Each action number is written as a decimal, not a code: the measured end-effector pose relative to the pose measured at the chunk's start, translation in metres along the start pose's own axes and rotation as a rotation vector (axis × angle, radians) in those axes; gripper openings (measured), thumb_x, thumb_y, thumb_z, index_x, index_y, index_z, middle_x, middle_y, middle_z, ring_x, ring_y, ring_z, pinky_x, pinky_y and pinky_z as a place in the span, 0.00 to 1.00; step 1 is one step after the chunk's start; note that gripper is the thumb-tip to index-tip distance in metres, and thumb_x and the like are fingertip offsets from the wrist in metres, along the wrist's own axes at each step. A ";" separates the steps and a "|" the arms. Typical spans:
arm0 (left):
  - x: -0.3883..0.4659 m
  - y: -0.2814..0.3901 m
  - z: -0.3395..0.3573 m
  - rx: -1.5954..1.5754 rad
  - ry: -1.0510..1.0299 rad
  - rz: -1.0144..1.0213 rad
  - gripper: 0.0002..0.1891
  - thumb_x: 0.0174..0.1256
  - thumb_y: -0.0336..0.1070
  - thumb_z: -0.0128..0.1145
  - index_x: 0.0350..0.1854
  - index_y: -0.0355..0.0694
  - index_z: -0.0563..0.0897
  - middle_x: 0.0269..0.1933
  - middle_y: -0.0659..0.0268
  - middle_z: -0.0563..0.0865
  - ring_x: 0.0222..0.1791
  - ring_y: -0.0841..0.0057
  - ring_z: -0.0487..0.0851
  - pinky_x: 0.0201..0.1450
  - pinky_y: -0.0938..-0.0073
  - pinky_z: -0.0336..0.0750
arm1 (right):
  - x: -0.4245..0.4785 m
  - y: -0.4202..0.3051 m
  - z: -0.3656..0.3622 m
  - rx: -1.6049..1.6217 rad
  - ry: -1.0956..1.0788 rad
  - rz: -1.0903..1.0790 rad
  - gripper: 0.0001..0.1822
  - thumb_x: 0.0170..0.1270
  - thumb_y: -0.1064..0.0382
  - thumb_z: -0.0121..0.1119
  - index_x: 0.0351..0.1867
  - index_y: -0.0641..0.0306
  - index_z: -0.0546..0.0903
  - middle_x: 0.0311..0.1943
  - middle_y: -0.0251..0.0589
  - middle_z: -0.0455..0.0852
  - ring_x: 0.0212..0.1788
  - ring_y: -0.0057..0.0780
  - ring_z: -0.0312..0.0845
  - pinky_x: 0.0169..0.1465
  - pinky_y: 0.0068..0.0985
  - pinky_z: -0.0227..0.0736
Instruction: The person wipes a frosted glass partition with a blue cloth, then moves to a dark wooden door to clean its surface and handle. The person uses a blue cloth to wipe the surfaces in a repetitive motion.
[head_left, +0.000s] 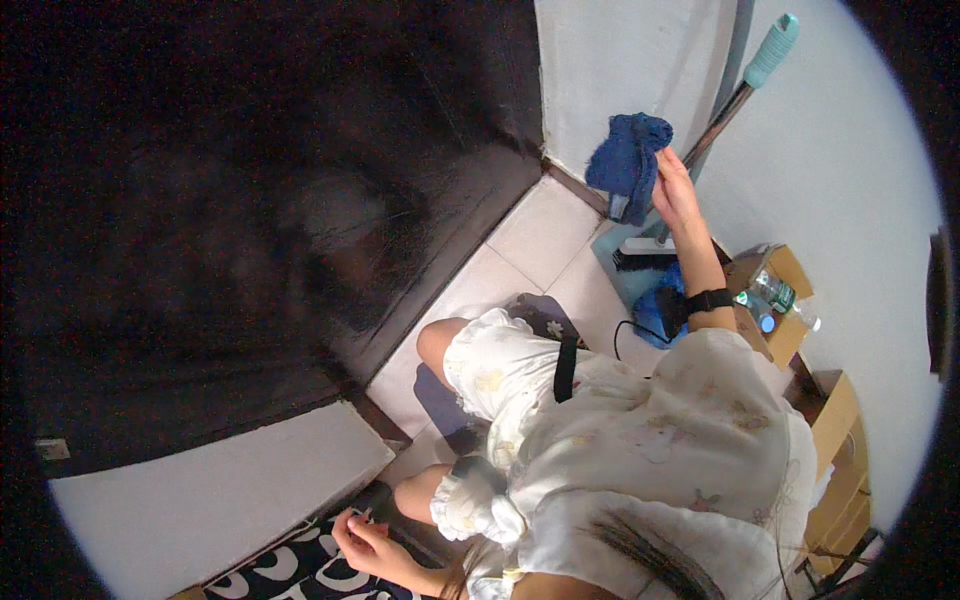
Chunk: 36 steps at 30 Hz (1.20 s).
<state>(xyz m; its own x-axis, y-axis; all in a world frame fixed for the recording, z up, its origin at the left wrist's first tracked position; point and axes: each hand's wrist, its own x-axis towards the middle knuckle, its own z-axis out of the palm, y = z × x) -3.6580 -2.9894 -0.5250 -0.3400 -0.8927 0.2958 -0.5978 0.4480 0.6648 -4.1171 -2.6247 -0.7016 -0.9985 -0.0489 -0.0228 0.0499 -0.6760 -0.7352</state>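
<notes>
My right hand (675, 187) is raised at the upper right, gripping a bunched dark blue cloth item (626, 169) by its edge; a small pale patch shows near its lower end. A black strap with a small device circles that wrist. At the bottom, my left hand (367, 544) hangs beside my knee with curled fingers, near a black fabric with white shapes (277, 562). Whether it holds something small cannot be made out.
A broom (720, 124) with a turquoise grip leans by the wall, its head at a light blue dustpan (615, 266). Nearby are a blue plastic bag (649, 315), a cardboard box (793, 341) with plastic bottles and another box (844, 450). A large dark surface (262, 225) fills the left.
</notes>
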 end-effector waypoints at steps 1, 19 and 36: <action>0.000 0.000 0.000 0.005 -0.006 -0.005 0.10 0.71 0.36 0.48 0.40 0.36 0.79 0.27 0.65 0.79 0.18 0.85 0.70 0.20 0.86 0.63 | -0.003 0.000 -0.004 0.031 -0.018 0.006 0.16 0.72 0.65 0.45 0.58 0.65 0.72 0.50 0.39 0.81 0.49 0.30 0.79 0.55 0.30 0.76; 0.004 -0.004 0.003 0.020 -0.024 -0.034 0.11 0.73 0.37 0.47 0.41 0.34 0.78 0.30 0.65 0.79 0.20 0.84 0.69 0.21 0.86 0.62 | -0.003 0.018 0.012 0.389 -0.053 0.200 0.16 0.71 0.57 0.48 0.56 0.61 0.73 0.46 0.41 0.82 0.47 0.37 0.79 0.52 0.38 0.77; 0.028 0.024 0.038 0.172 -0.079 0.080 0.11 0.70 0.34 0.51 0.40 0.28 0.79 0.35 0.52 0.83 0.32 0.65 0.78 0.40 0.68 0.75 | 0.130 0.203 0.215 -0.722 0.492 -0.498 0.29 0.74 0.53 0.38 0.71 0.65 0.53 0.71 0.60 0.50 0.74 0.48 0.42 0.70 0.39 0.38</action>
<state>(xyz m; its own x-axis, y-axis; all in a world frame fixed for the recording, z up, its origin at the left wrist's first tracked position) -3.7097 -3.0022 -0.5272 -0.4430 -0.8504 0.2837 -0.6794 0.5249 0.5127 -4.2319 -2.9258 -0.7082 -0.8079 0.5373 0.2420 -0.2374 0.0792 -0.9682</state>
